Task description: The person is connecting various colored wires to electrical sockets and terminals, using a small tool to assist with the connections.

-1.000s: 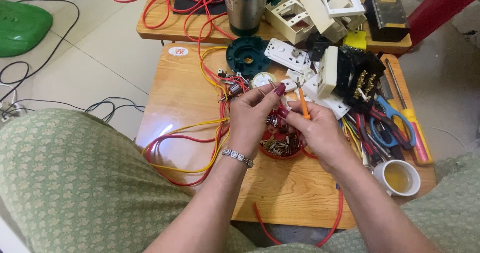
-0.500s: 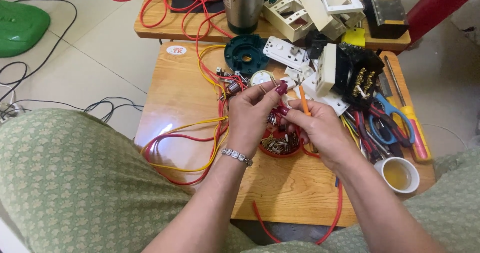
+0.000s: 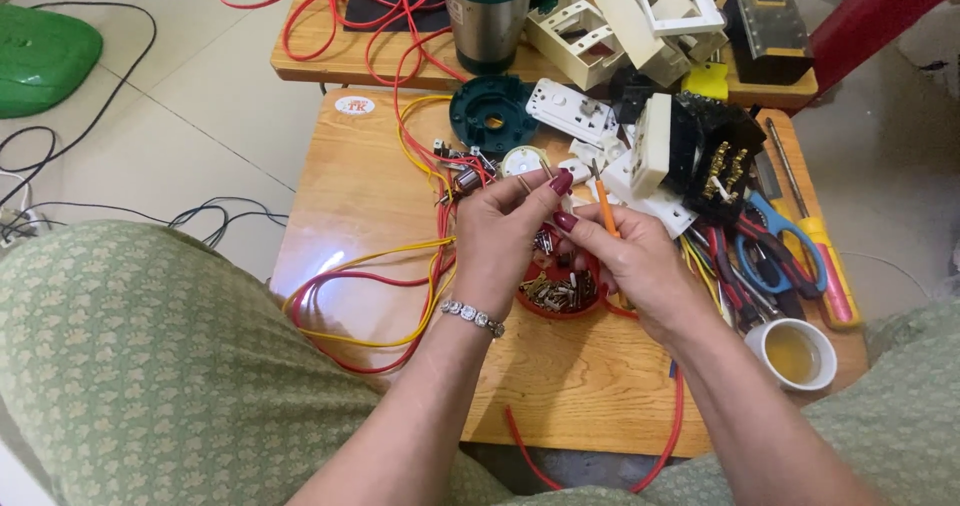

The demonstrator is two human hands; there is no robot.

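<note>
My left hand (image 3: 500, 236) is raised over the small wooden table (image 3: 350, 196), its fingertips pinched on a small metal part that I cannot make out clearly. Close beside it, my right hand (image 3: 625, 261) grips a thin orange screwdriver (image 3: 603, 206) with the tip pointing up and away. Both hands hover just above a small red dish (image 3: 560, 291) filled with several small metal screws and terminals. Red and yellow wires (image 3: 380, 286) loop across the table to the left of my hands.
White switch plates and a black terminal block (image 3: 715, 156) lie right of my hands, with pliers, blue-handled scissors (image 3: 780, 241), a yellow-handled screwdriver (image 3: 825, 256). A small cup of yellowish liquid (image 3: 795, 351) sits near the right edge. A steel cup (image 3: 488, 16) stands on the far table.
Both hands have stayed over the red dish; the fingers shifted slightly and the orange screwdriver tilted a little nearer the left hand's fingertips.
</note>
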